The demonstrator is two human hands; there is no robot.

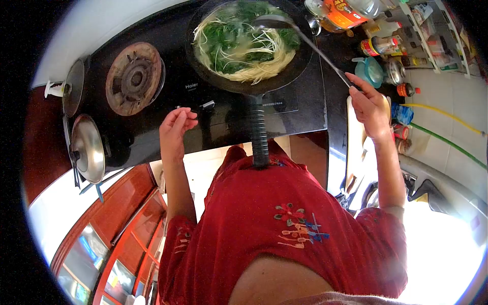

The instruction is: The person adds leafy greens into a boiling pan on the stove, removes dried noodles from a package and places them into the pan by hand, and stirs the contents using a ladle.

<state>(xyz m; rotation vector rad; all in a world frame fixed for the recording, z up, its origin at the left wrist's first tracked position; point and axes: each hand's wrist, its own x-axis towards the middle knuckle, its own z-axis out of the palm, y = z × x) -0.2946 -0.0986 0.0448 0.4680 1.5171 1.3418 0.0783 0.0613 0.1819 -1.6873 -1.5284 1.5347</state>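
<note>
My right hand (370,109) is closed around the dark end of a long-handled ladle (325,57). The ladle's round metal bowl is over the food at the upper right part of a black wok (223,84). Noodles (256,71) and leafy greens (223,38) fill the wok, with some steam above them. The wok's ribbed black handle (258,132) points toward my body, and neither hand is on it. My left hand (176,133) hovers at the cooktop's front edge, near a control knob (207,105). Its fingers are loosely curled, with nothing visible in them.
A second burner (134,79) sits on the black cooktop (170,35) at left. Pan lids (89,147) stand beyond its left end. Bottles (380,46), a large oil jug (345,12) and a teal bowl (369,72) crowd the right side. A cutting board (354,137) stands below my right hand.
</note>
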